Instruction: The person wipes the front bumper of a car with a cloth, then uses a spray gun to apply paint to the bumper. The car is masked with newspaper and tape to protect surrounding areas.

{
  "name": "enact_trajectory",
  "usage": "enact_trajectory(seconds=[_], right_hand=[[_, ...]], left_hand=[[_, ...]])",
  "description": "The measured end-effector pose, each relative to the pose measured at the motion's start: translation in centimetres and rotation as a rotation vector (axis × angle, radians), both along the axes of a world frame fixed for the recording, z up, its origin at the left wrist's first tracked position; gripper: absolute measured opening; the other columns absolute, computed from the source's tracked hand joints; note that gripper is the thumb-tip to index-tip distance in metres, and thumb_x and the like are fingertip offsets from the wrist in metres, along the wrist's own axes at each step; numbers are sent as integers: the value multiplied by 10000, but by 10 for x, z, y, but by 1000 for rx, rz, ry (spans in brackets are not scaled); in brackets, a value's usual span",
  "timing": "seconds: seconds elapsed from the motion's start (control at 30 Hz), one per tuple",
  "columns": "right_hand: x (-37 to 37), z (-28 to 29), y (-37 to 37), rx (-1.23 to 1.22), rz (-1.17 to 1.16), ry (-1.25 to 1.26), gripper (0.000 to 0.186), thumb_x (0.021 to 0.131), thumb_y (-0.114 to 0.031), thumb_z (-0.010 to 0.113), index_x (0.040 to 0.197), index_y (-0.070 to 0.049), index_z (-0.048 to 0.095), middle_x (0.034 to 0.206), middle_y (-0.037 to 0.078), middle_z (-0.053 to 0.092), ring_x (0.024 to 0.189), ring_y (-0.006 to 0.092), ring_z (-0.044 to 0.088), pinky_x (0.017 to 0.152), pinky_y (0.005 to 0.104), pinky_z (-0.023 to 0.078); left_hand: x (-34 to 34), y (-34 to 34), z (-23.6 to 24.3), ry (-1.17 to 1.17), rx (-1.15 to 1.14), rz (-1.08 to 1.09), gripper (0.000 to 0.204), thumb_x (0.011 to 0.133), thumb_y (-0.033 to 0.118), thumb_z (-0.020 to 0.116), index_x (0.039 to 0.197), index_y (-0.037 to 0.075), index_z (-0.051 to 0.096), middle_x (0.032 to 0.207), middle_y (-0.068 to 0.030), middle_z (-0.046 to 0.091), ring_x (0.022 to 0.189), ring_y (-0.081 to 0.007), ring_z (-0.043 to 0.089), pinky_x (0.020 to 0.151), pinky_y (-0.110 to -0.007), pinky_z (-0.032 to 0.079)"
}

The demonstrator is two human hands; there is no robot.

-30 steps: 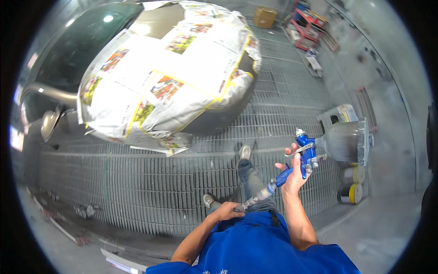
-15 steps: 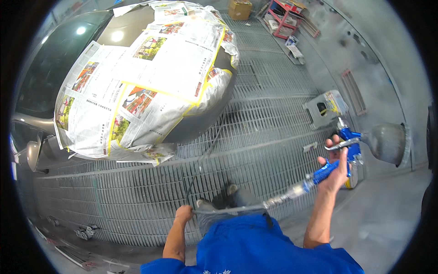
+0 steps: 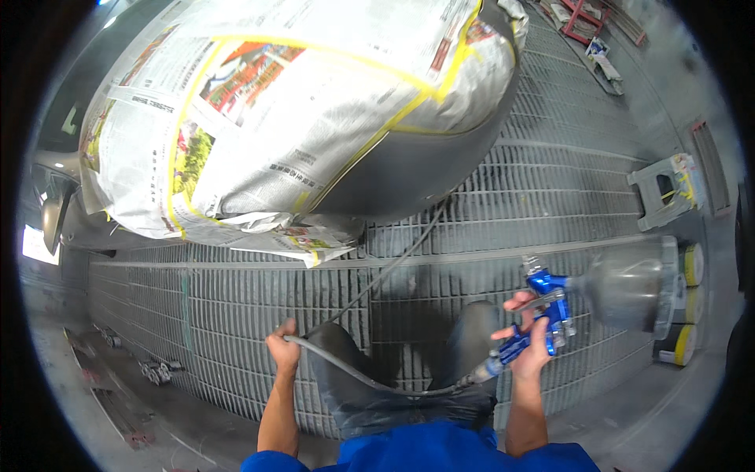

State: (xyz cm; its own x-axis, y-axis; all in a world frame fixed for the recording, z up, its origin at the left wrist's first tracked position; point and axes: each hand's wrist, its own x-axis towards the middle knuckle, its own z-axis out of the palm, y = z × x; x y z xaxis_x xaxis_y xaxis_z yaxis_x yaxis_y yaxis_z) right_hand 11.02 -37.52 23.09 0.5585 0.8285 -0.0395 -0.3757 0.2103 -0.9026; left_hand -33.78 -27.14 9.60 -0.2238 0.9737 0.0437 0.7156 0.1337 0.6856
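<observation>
A blue spray gun (image 3: 557, 308) is in my right hand (image 3: 532, 346), its handle gripped by the fingers and its body tipped sideways. The gun's grey, cloudy paint cup (image 3: 625, 285) sticks out to the right. From the handle's end, a grey air hose (image 3: 354, 375) sags across my thighs to my left hand (image 3: 283, 348), which is closed around it. Past that hand the hose runs over the floor toward the car. The car's bare grey bumper corner (image 3: 429, 169) lies ahead, bordered by yellow tape and masking newspaper (image 3: 314, 106).
Slatted metal grating (image 3: 252, 315) covers the floor. A grey step stool (image 3: 667, 189) and several cans (image 3: 683, 315) stand along the right wall. At the far right is a red rack (image 3: 583, 20). Small metal hardware (image 3: 160, 370) lies at the left, near the car's side mirror (image 3: 53, 220).
My view has come closer to the bumper, and my bent legs show more. My left hand has risen with the hose; the spray gun sits lower and further left in view.
</observation>
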Motion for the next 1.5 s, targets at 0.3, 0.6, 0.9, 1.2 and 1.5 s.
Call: enact_trajectory(seconds=[0.3, 0.6, 0.9, 1.2, 1.5], right_hand=[[-174, -197, 42, 28, 9, 222, 465, 981, -368, 581, 1247, 4, 500, 1142, 129, 565, 1002, 220, 607, 629, 384, 628], [-273, -225, 69, 119, -26, 314, 320, 989, -196, 563, 1218, 26, 537, 1126, 151, 598, 983, 251, 639, 639, 400, 626], [-330, -215, 107, 178, -44, 334, 250, 988, -80, 535, 1210, 35, 548, 1139, 154, 622, 987, 241, 650, 641, 377, 636], [-356, -230, 133, 203, -77, 254, 133, 981, -88, 563, 1094, -17, 569, 912, 65, 582, 699, 100, 536, 488, 240, 449], [-315, -353, 178, -165, -441, 479, 128, 973, -142, 594, 882, -52, 589, 762, 24, 570, 608, 101, 515, 398, 259, 385]], left_hand=[[-116, 72, -100, -66, 227, 182, 535, 943, 225, 698, 531, 32, 416, 538, 56, 315, 568, -69, 262, 499, -328, 172], [-184, 91, -60, -259, 190, 126, 556, 955, 231, 677, 518, 125, 350, 527, 84, 301, 546, -42, 219, 506, -300, 140], [-228, 95, -45, -305, 294, 112, 577, 961, 236, 675, 538, 122, 299, 558, 85, 246, 569, -50, 191, 528, -309, 126], [-239, 91, -44, -266, 321, 92, 574, 958, 230, 677, 537, 118, 303, 552, 77, 236, 576, -54, 185, 534, -315, 130], [-227, 90, -46, -308, 353, 15, 552, 960, 192, 662, 539, 114, 314, 550, 80, 275, 570, -47, 203, 534, -311, 128]])
